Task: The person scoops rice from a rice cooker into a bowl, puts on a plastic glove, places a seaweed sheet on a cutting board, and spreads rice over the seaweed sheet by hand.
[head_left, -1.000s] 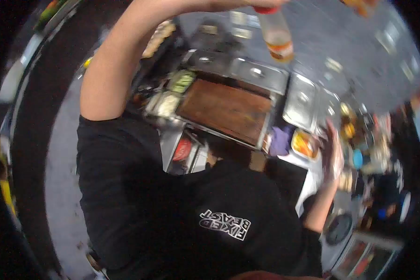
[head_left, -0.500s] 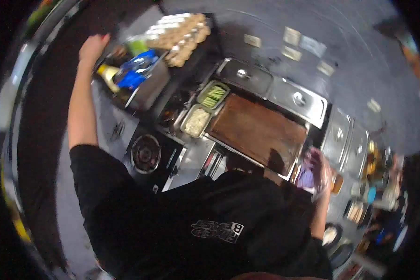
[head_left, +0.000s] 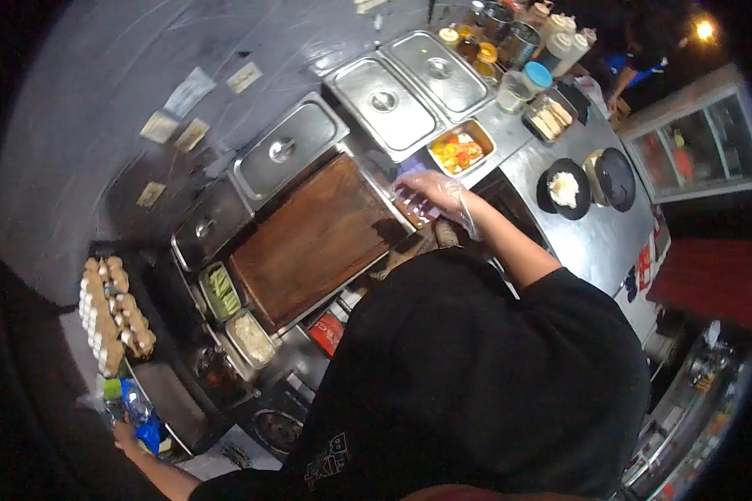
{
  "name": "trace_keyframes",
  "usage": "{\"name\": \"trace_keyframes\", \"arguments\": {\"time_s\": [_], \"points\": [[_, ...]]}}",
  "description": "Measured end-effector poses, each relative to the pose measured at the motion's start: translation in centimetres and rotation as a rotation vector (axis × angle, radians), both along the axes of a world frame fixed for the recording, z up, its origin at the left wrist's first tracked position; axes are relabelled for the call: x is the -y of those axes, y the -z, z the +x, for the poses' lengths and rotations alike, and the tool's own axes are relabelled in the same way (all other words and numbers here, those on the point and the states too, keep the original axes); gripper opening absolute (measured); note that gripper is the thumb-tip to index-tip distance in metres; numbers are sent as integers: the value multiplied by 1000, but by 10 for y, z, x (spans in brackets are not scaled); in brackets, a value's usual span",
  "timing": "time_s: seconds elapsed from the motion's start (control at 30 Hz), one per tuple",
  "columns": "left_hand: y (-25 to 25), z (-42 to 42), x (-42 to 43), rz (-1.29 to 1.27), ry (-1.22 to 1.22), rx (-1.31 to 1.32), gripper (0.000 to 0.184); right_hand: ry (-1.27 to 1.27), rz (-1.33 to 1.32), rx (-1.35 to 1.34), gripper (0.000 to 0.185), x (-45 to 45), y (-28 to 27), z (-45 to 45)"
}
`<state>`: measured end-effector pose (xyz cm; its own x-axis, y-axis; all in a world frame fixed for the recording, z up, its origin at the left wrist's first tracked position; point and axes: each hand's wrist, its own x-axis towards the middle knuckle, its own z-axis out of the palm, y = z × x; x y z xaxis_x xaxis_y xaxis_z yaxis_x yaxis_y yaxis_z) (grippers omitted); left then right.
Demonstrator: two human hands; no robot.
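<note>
My left hand (head_left: pixel 125 434) reaches low at the left, to the edge of a metal bin (head_left: pixel 172 401) that holds a crumpled blue packet (head_left: pixel 149 436). Its fingertips are small and partly hidden there, so a grip cannot be made out. My right hand (head_left: pixel 433 190) wears a clear plastic glove, its fingers apart and pointing down over a purple, cloth-like thing (head_left: pixel 419 210). That thing lies at the right end of a brown wooden board (head_left: pixel 313 242). Beside the same hand stands a metal pan of red and yellow food (head_left: pixel 461 150).
Lidded steel pans (head_left: pixel 384 104) line the wall. Cut green vegetables (head_left: pixel 220 290) and a pale shredded food (head_left: pixel 251 336) sit in small tubs left of the board. Egg trays (head_left: pixel 113 313) stand farther left. Black plates (head_left: pixel 566 204) and squeeze bottles (head_left: pixel 560 46) are at the right.
The view has swung toward the right side of the counter. My left hand has gone from above the bin to its contents. My right hand stays by the purple thing.
</note>
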<state>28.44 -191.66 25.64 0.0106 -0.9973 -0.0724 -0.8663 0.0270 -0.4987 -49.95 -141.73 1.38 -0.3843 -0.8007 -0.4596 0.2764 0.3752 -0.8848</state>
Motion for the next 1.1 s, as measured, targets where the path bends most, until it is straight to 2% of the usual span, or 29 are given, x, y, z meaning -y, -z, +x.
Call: {"name": "trace_keyframes", "arguments": {"time_s": [0.07,0.17,0.2,0.23,0.27,0.3,0.33,0.37,0.4,0.43,0.47,0.5,0.57,0.6,0.63,0.67,0.7,0.73,0.8,0.83,0.87,0.9,0.93,1.03,1.1], "points": [[-20,-20,0,-51,-159,124,49,126,-6,-89,38,-18,5,-38],[-83,-77,-11,-90,-205,-53,52,331,-45,-348,37,-57,24,-128],[-104,-131,-38,-123,-102,-152,53,482,25,-407,36,-67,23,-156],[-116,-193,-81,-321,72,-111,51,631,98,-463,36,-76,22,-184],[-119,-257,-105,-364,337,-246,50,697,129,-603,38,-83,29,-220],[-111,-310,-104,-361,510,-377,49,759,157,-747,40,-87,38,-259],[-100,-399,-136,-223,641,-684,46,758,132,-873,42,-84,38,-289],[-83,-497,-177,-207,687,-788,40,760,102,-994,45,-74,40,-319],[-59,-580,-205,-76,740,-985,36,814,-44,-1001,47,-55,53,-354],[-33,-655,-217,-12,949,-909,32,847,-28,-1219,49,-45,67,-383],[-23,-741,-261,157,1028,-837,28,832,-27,-1205,51,-34,70,-397],[8,-816,-279,268,1263,-856,27,824,-33,-1194,53,-21,71,-413],[53,-947,-326,443,1401,-829,30,797,-30,-1120,60,2,104,-444],[74,-1003,-346,485,1477,-737,34,745,33,-1102,57,3,91,-441],[102,-1057,-358,484,1483,-611,36,794,-24,-943,52,3,75,-433],[134,-1102,-371,411,1548,-595,37,800,-83,-863,48,5,75,-436],[161,-1133,-381,342,1611,-579,38,806,-138,-782,43,9,80,-440],[179,-1152,-388,301,1671,-479,38,870,-274,-535,33,22,97,-445],[204,-1186,-404,216,1804,-267,38,900,-299,-566,24,29,113,-451],[209,-1201,-405,185,1884,-217,38,845,-180,-834,25,26,108,-450],[215,-1211,-400,158,1960,-166,37,774,-67,-862,25,26,106,-452],[218,-1214,-395,132,2027,-114,37,815,-156,-832,25,30,105,-451],[223,-1215,-390,52,2088,-176,39,814,-137,-831,26,36,105,-449],[229,-1207,-396,44,1866,-300,40,783,-123,-877,27,47,114,-457],[231,-1206,-399,27,1729,-293,44,794,-128,-914,25,49,114,-454]]}}
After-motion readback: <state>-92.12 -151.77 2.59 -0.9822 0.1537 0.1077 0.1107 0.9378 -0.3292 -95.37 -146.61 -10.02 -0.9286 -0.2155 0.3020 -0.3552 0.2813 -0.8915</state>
